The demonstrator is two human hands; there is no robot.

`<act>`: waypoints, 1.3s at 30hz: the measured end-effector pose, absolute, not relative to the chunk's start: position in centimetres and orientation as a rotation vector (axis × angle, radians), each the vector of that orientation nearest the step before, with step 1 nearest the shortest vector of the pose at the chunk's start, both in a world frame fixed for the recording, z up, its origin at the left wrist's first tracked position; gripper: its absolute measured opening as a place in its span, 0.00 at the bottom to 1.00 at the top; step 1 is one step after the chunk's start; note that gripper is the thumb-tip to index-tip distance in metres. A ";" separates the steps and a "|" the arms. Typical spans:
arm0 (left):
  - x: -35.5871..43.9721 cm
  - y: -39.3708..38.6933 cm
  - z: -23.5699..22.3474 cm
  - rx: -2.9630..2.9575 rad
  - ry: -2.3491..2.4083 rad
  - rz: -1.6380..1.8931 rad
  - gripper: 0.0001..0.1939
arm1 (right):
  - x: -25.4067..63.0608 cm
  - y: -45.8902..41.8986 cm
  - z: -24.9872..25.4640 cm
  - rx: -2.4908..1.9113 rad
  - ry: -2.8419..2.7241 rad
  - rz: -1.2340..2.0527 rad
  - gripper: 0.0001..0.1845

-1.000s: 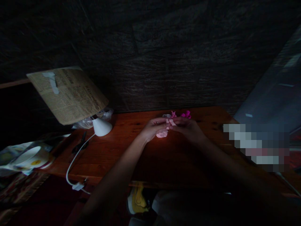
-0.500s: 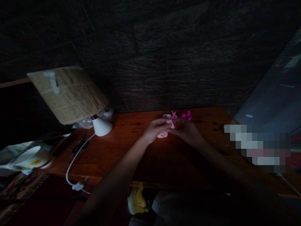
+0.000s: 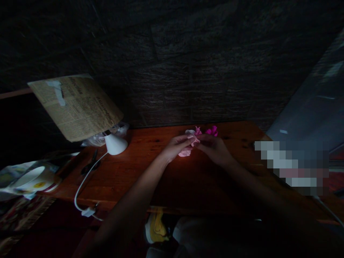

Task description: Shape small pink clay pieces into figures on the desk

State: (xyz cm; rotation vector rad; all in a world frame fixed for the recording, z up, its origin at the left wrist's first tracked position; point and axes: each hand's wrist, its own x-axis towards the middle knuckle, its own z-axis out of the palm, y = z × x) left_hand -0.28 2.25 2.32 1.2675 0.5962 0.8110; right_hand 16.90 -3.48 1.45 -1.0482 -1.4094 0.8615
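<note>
Between my two hands, above the wooden table, is a small crumpled piece of light pink paper (image 3: 193,140). My left hand (image 3: 177,146) pinches it from the left with thumb and fingers. From the right, my right hand (image 3: 213,147) grips its other edge, the fingers closed and partly in shadow. Another pale pink piece (image 3: 184,153) lies under my left hand on the table. Just behind my hands are a darker pink piece (image 3: 198,130), a whitish piece (image 3: 189,132) and a magenta crumpled piece (image 3: 212,131).
A white lamp (image 3: 115,144) with a newspaper-print shade stands at the left, its cord hanging over the edge of the wooden table (image 3: 139,172). Dark scissors (image 3: 90,166) lie beside it. A white paper cup (image 3: 36,180) lies farther left. A dark brick wall (image 3: 172,71) rises behind.
My right hand has come slightly closer to my left, and the light pink piece between them has turned and spread a little. The whole view has shifted slightly.
</note>
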 end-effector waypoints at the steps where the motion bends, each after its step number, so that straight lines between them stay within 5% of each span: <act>1: -0.3 2.2 2.3 1.281 0.585 0.815 0.21 | 16.9 -3.5 1.4 -1.037 -1.403 0.871 0.17; 12: 0.4 1.4 2.6 1.362 0.597 0.988 0.17 | 16.8 -2.9 0.4 -1.109 -1.339 0.871 0.22; 20: 0.2 1.3 2.7 1.394 0.543 0.899 0.17 | 16.3 -3.9 1.4 -1.044 -1.639 0.901 0.15; 31: 0.1 1.4 2.3 1.273 0.285 0.735 0.19 | 15.8 -5.1 2.7 -0.966 -1.819 0.994 0.25; 39: 0.0 1.2 2.5 1.267 0.340 0.672 0.21 | 16.1 -5.3 2.5 -1.048 -1.840 0.770 0.16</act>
